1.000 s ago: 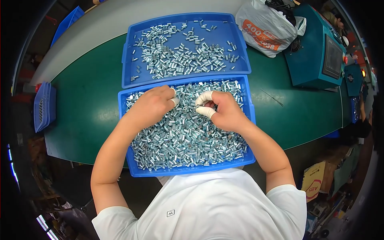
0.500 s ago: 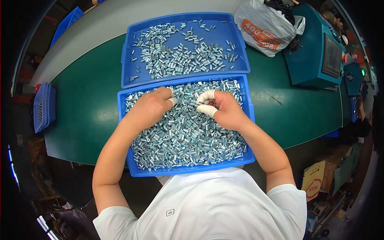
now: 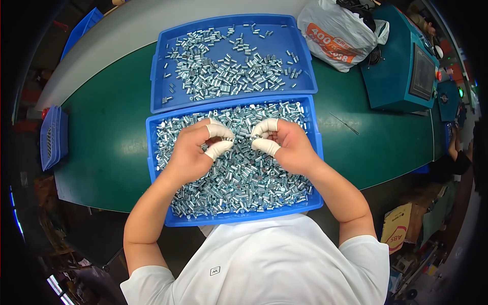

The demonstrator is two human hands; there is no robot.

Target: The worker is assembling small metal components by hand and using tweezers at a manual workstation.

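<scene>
Both my hands are over the nearer blue tray (image 3: pixel 239 219), which is heaped with small shiny metal sleeves (image 3: pixel 239 190). White finger cots cover the thumb and index finger of each. My left hand (image 3: pixel 195 150) curls in a pinch over the pile, its fingertips closed on a small metal sleeve. Facing it a short way to the right, my right hand (image 3: pixel 290 145) pinches another small sleeve between thumb and index fingertip. Directly behind stands a second blue tray (image 3: pixel 203 23), where a thinner scatter of the same sleeves leaves part of the bottom bare.
The trays rest on a green tabletop (image 3: pixel 112 122). A blue basket (image 3: pixel 55 137) stands at the left edge. At the back right are a stuffed plastic bag (image 3: pixel 330 38) and a teal machine with a screen (image 3: pixel 399 66). A thin metal rod (image 3: pixel 344 123) lies right of the trays.
My left hand has turned and drawn back from the pile, and its thumb and index finger now show in a pinch facing the right hand. My right hand has hardly moved.
</scene>
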